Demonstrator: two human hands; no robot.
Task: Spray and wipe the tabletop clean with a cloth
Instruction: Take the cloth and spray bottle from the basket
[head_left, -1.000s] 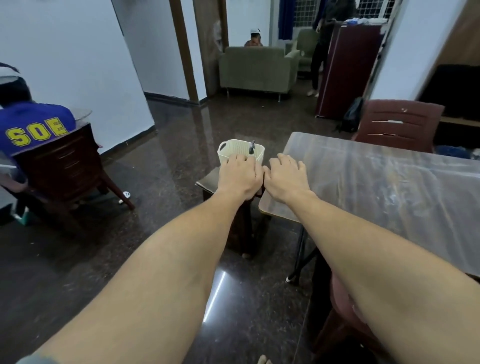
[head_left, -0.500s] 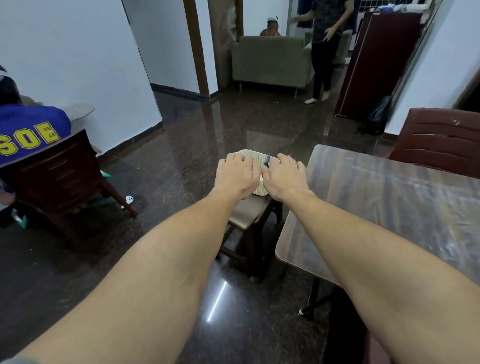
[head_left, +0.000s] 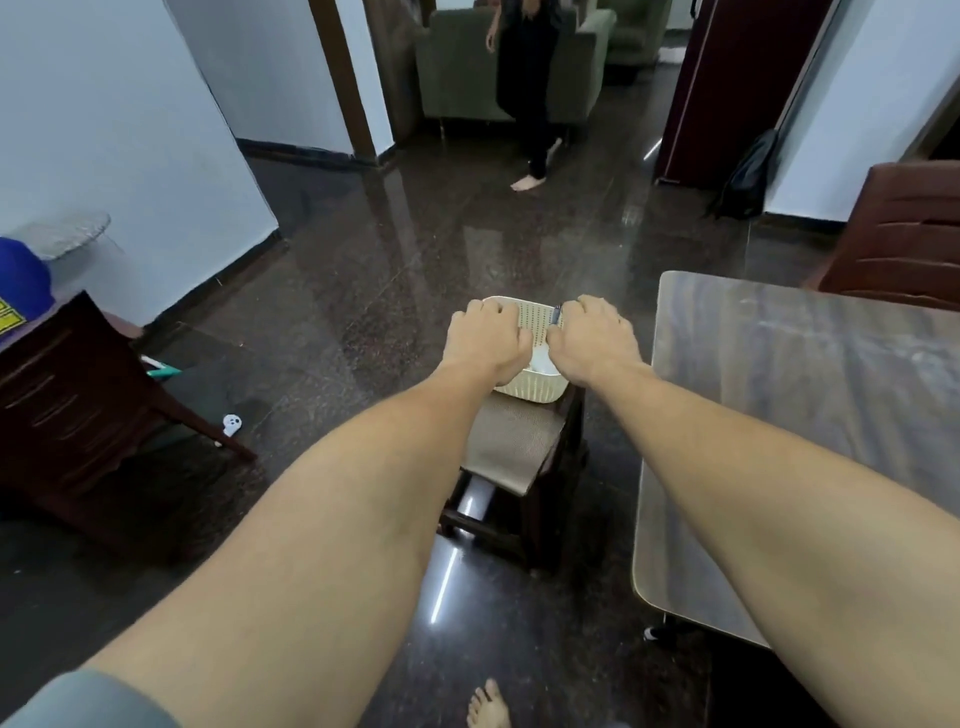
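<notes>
Surface (head_left: 810, 395): wood-grain top w/ rounded corners, glossy, streaky glare across it. It lies flat to the right of the right-hand fingers (head_left: 592, 307), w/ its left edge near them but apart. Cream perforated basket (head_left: 524, 396) sits upright right under both sets of fingers: left-hand fingers (head_left: 485, 312) over its left rim, right-hand ones over its right rim. Inside, btwn the two hands, a white item (head_left: 543, 359) shows; cloth or bottle, can't tell. A small dark piece (head_left: 557, 315) sticks up at the far rim, just left of the right-hand fingers; too small to ID.
</notes>
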